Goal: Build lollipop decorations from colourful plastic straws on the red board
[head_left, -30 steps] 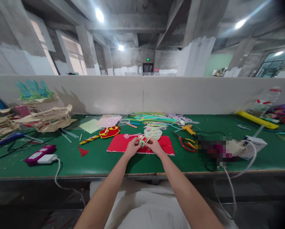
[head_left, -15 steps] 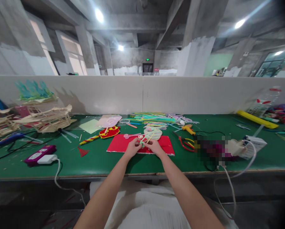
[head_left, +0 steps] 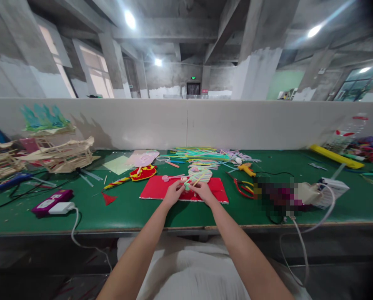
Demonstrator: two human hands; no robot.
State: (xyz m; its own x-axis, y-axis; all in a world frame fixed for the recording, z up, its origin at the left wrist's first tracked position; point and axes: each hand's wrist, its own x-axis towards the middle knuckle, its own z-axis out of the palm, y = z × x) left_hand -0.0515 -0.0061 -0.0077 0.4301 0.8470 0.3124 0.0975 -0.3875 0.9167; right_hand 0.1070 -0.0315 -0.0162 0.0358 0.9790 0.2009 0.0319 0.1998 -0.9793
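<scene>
The left hand (head_left: 173,193) and right hand (head_left: 202,192) meet above the front part of a red board (head_left: 152,188), thumbs and fingertips pinched together on a small green piece (head_left: 187,187) between them, though it is too small and blurred for its exact form to be clear. Just beyond the hands lies a striped oval piece (head_left: 206,175); red-handled pliers (head_left: 243,190) lie right of the board, on the green table (head_left: 136,216).
</scene>
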